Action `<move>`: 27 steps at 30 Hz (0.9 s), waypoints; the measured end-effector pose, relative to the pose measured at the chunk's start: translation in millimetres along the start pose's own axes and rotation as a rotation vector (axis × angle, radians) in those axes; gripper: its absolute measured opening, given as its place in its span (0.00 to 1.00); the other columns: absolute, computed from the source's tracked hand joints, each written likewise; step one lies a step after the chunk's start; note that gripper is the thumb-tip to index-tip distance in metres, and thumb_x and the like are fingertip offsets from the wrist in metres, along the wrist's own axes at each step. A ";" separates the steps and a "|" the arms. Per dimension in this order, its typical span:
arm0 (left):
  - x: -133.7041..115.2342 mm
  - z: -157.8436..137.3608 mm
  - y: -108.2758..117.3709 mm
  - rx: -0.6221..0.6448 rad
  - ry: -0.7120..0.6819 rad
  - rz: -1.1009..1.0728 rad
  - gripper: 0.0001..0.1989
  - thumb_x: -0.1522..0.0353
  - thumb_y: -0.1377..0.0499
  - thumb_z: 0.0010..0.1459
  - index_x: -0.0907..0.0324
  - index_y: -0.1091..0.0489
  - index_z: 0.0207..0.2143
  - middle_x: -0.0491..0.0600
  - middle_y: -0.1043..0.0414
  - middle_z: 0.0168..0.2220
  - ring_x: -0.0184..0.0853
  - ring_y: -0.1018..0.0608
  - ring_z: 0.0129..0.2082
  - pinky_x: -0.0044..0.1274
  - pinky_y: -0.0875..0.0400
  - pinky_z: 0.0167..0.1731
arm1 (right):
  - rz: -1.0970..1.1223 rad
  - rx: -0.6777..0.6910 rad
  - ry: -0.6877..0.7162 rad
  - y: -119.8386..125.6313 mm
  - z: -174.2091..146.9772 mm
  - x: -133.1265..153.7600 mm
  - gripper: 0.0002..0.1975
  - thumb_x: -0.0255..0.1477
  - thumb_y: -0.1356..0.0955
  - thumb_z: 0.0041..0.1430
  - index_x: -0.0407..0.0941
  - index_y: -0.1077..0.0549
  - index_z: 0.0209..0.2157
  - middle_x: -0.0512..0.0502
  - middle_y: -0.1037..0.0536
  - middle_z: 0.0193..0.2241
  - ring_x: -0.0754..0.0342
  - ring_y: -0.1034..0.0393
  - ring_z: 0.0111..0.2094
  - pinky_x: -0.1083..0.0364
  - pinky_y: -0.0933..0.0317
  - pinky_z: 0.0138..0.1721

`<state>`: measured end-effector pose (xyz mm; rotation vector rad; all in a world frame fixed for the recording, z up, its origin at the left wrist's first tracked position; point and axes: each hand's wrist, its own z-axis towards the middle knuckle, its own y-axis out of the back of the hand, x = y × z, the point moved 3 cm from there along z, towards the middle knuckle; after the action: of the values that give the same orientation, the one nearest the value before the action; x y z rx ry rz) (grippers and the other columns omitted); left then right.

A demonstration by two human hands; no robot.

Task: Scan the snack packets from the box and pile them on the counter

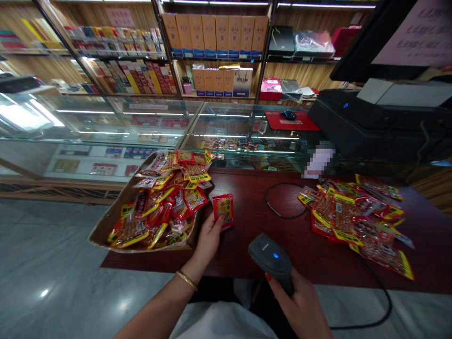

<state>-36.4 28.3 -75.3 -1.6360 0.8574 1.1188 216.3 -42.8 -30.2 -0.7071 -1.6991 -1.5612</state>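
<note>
My left hand (209, 235) pinches a red and yellow snack packet (223, 210) by its lower left edge, just above the dark red tabletop. In my right hand (300, 301) is a dark grey barcode scanner (271, 256) with a lit blue light; my fingers wrap round its handle, and its head points up and to the left. Left of my left hand stands a cardboard box (102, 235) heaped with similar snack packets (162, 202). On the right of the table lies a loose pile of snack packets (348, 214), some clear with yellow edges.
The dark red table (243, 240) carries a black cable (268, 202) that loops across it. Behind it are a glass display counter (243, 125), a mouse (288, 114) on a red mat (300, 123), and a black machine (374, 122). Shelves with boxes (215, 35) line the wall.
</note>
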 end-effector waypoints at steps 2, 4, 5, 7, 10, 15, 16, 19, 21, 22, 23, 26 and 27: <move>-1.5 0.1 0.1 -0.010 0.027 -0.076 0.22 0.57 0.34 0.56 0.57 0.25 0.50 0.52 0.21 0.48 0.41 0.20 0.44 0.35 0.22 0.46 | 0.028 -0.008 -0.002 -1.9 0.2 2.8 0.19 0.45 0.33 0.63 0.45 0.18 0.41 0.41 0.13 0.34 0.43 0.17 0.35 0.53 0.25 0.39; -3.1 0.6 0.3 -0.004 0.039 -0.114 0.23 0.58 0.34 0.56 0.57 0.26 0.52 0.52 0.22 0.48 0.40 0.19 0.44 0.36 0.22 0.46 | 0.041 -0.007 -0.006 -4.9 -0.4 4.3 0.19 0.44 0.33 0.63 0.45 0.18 0.40 0.42 0.14 0.32 0.43 0.17 0.34 0.52 0.26 0.39; -3.7 0.8 0.7 -0.004 0.042 -0.124 0.24 0.58 0.34 0.56 0.57 0.27 0.52 0.52 0.22 0.48 0.40 0.19 0.44 0.36 0.22 0.46 | 0.041 -0.009 -0.014 -6.3 -0.9 4.2 0.19 0.44 0.33 0.63 0.45 0.18 0.39 0.43 0.14 0.30 0.43 0.18 0.32 0.52 0.26 0.39; -3.8 1.0 1.4 -0.010 0.045 -0.129 0.24 0.58 0.34 0.56 0.57 0.27 0.53 0.52 0.22 0.48 0.41 0.19 0.43 0.37 0.22 0.47 | 0.041 -0.032 -0.034 -8.3 -2.1 3.2 0.19 0.46 0.33 0.63 0.46 0.19 0.38 0.44 0.15 0.26 0.44 0.19 0.29 0.52 0.27 0.38; -1.5 1.7 1.9 -0.014 0.048 -0.125 0.25 0.58 0.34 0.56 0.57 0.27 0.54 0.53 0.21 0.48 0.42 0.19 0.44 0.39 0.22 0.48 | 0.045 -0.066 -0.043 -9.2 -3.4 1.7 0.21 0.49 0.34 0.62 0.47 0.19 0.34 0.45 0.17 0.22 0.44 0.20 0.27 0.52 0.27 0.36; 3.5 4.0 2.4 -0.052 0.065 -0.112 0.27 0.57 0.34 0.57 0.59 0.28 0.56 0.57 0.23 0.52 0.48 0.20 0.50 0.42 0.24 0.52 | 0.024 -0.097 -0.035 -6.8 -4.0 1.7 0.26 0.55 0.36 0.62 0.49 0.21 0.28 0.46 0.21 0.18 0.43 0.21 0.27 0.52 0.27 0.34; 4.1 4.4 2.4 -0.055 0.070 -0.112 0.27 0.57 0.33 0.57 0.60 0.28 0.56 0.58 0.23 0.53 0.49 0.20 0.51 0.43 0.25 0.52 | 0.017 -0.101 -0.036 -6.3 -4.0 1.7 0.27 0.56 0.36 0.62 0.49 0.21 0.27 0.46 0.22 0.17 0.43 0.21 0.26 0.52 0.27 0.34; 4.7 4.7 2.7 -0.058 0.075 -0.114 0.28 0.57 0.33 0.56 0.60 0.28 0.56 0.59 0.23 0.52 0.51 0.20 0.52 0.44 0.25 0.53 | 0.005 -0.105 -0.037 -5.5 -4.5 1.0 0.28 0.58 0.37 0.61 0.50 0.22 0.25 0.46 0.22 0.16 0.43 0.21 0.26 0.52 0.27 0.33; 4.7 4.3 2.9 -0.064 0.078 -0.110 0.29 0.56 0.33 0.56 0.60 0.28 0.56 0.59 0.22 0.52 0.51 0.20 0.52 0.44 0.25 0.53 | 0.011 -0.106 -0.030 -5.6 -5.0 0.5 0.28 0.58 0.37 0.61 0.50 0.22 0.25 0.46 0.22 0.16 0.43 0.20 0.26 0.52 0.27 0.32; 4.5 4.1 3.0 -0.066 0.075 -0.107 0.29 0.56 0.33 0.56 0.60 0.28 0.56 0.59 0.23 0.53 0.51 0.20 0.52 0.44 0.25 0.53 | 0.016 -0.108 -0.029 -5.6 -5.3 0.5 0.28 0.58 0.36 0.61 0.50 0.22 0.24 0.45 0.22 0.16 0.42 0.20 0.27 0.52 0.26 0.33; 4.3 3.9 3.0 -0.067 0.071 -0.103 0.29 0.57 0.33 0.56 0.60 0.28 0.56 0.59 0.23 0.53 0.51 0.20 0.52 0.44 0.25 0.53 | 0.022 -0.113 -0.029 -5.6 -5.5 0.7 0.28 0.57 0.36 0.61 0.50 0.22 0.25 0.45 0.21 0.17 0.42 0.20 0.27 0.52 0.26 0.33; 4.0 3.6 2.6 -0.068 0.061 -0.082 0.28 0.57 0.33 0.56 0.60 0.28 0.56 0.59 0.23 0.54 0.51 0.20 0.51 0.44 0.24 0.52 | 0.045 -0.108 -0.031 -4.9 -4.4 4.4 0.26 0.56 0.35 0.61 0.49 0.20 0.28 0.43 0.18 0.20 0.41 0.18 0.30 0.51 0.25 0.36; 4.1 3.6 2.7 -0.070 0.061 -0.078 0.28 0.57 0.33 0.56 0.60 0.27 0.56 0.59 0.23 0.53 0.51 0.20 0.51 0.43 0.24 0.52 | 0.054 -0.092 -0.031 -4.4 -3.3 6.6 0.25 0.54 0.35 0.61 0.48 0.19 0.30 0.43 0.17 0.22 0.41 0.18 0.32 0.51 0.25 0.37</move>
<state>-38.4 30.7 -80.5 -1.7536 0.7942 1.0602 209.4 -47.0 -27.5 -0.8214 -1.6252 -1.6064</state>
